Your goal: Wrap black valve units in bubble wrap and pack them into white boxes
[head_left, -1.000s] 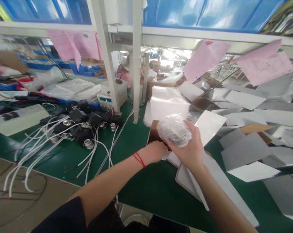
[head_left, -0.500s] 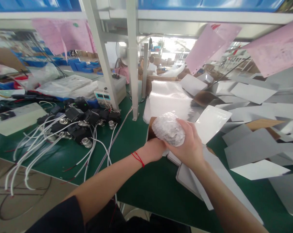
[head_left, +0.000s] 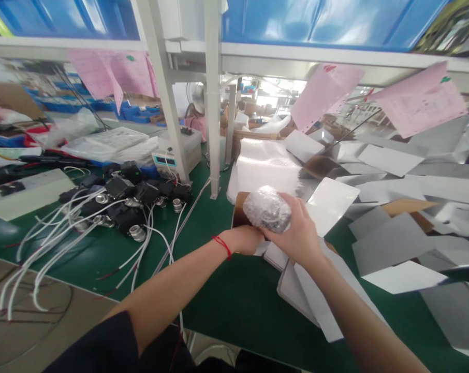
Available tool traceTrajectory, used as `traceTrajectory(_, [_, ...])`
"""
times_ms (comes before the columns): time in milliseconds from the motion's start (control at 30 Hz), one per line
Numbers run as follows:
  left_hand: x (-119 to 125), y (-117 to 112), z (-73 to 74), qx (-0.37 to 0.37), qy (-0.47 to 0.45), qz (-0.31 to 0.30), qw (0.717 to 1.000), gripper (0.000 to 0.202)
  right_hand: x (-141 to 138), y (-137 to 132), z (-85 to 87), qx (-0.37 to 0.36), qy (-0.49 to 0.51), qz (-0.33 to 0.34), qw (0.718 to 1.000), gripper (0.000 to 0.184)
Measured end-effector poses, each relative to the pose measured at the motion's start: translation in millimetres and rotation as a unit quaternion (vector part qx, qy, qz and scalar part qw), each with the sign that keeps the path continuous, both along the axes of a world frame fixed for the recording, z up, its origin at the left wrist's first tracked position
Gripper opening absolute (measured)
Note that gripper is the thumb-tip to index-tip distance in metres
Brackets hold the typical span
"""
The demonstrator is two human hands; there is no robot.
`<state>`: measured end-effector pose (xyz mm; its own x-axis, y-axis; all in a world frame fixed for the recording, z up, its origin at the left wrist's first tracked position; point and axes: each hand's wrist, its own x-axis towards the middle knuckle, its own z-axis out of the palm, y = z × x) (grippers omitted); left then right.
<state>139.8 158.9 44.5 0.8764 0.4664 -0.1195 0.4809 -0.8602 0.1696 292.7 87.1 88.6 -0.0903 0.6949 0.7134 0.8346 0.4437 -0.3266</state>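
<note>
In front of me, my right hand (head_left: 298,228) is closed round a bubble-wrapped bundle (head_left: 267,209); the wrapping hides what is inside. Just left of it and partly behind it, the brown inside of an open cardboard box (head_left: 239,209) shows. My left hand (head_left: 247,239), with a red string at the wrist, is closed at the near side of this box and touches or nearly touches the bundle. The left fingertips are hidden. I cannot tell how far the bundle reaches into the box.
Black devices (head_left: 120,186) with metal connectors and white cables lie at left on the green table (head_left: 234,300). A stack of clear bubble bags (head_left: 267,163) sits behind my hands. Flat white cartons (head_left: 312,305) and open ones (head_left: 390,238) spread at right. A metal post (head_left: 213,114) carries the shelf.
The view has tilted up a little, so more of the blue shelf bins shows. Both hands keep their grip, and the bundle stays beside the box with little visible shift.
</note>
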Motion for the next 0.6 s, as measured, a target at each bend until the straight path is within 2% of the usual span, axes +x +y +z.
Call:
traceTrajectory(67, [-2.0,-9.9,2.4,0.014,-0.036,0.028,0.999,0.007,-0.4,0.7,0.4,0.001,-0.015,-0.003,1.0,0.066])
traceTrajectory(167, [-16.1,-32.7,8.7,0.043,-0.138,0.071,0.987,0.003,-1.3,1.7,0.9,0.003,-0.05,-0.006,0.999,0.065])
traceTrajectory(233, [-33.1,-44.9,11.9,0.058,-0.228,0.105,0.966,0.012,-2.4,2.6,2.3,0.001,-0.08,-0.003,0.997,0.064])
traceTrajectory(300, [-52.0,-48.9,10.9,0.075,-0.315,0.172,0.93,0.019,-4.0,4.5,4.8,-0.004,-0.115,0.002,0.993,0.063])
traceTrajectory(333, [-60.4,-47.3,8.2,0.08,-0.353,0.211,0.908,0.025,-4.8,5.9,6.6,-0.01,-0.134,0.005,0.991,0.064])
traceTrajectory(400, [-72.0,-38.7,-1.3,0.054,-0.406,0.256,0.875,0.063,-6.0,9.1,10.9,-0.026,-0.174,0.012,0.984,0.064])
traceTrajectory(433, [-74.8,-32.7,-7.5,0.023,-0.421,0.257,0.87,0.083,-6.3,10.8,13.3,-0.035,-0.193,0.015,0.981,0.064])
traceTrajectory(467, [-75.7,-26.4,-13.9,-0.015,-0.429,0.25,0.868,0.093,-6.5,12.2,15.8,-0.045,-0.211,0.018,0.976,0.064])
traceTrajectory(500, [-75.2,-20.2,-19.9,-0.054,-0.432,0.241,0.867,0.093,-6.7,13.1,18.0,-0.055,-0.227,0.022,0.972,0.064])
traceTrajectory(600, [-70.3,-5.3,-30.9,-0.122,-0.443,0.241,0.855,0.071,-8.8,12.4,22.4,-0.08,-0.272,0.038,0.958,0.067])
